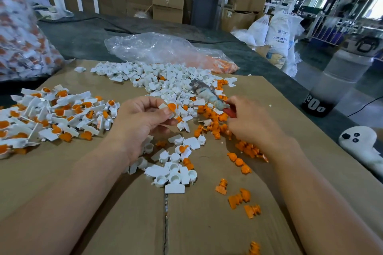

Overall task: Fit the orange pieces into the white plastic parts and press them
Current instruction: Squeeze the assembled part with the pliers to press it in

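Your left hand (141, 118) pinches 1 white part (162, 106) between thumb and fingers, held up over the cardboard (207, 223). An orange piece (171, 107) sits in its cup. Your right hand (250, 124) curls tight around the red end of a grey wrapped tool (207, 95), which points away toward the white pile (157, 80). Many loose orange pieces (213, 122) lie under and beside that hand. On your left lies a heap of filled parts (51, 114). A clear bag (157, 47) lies behind the white pile.
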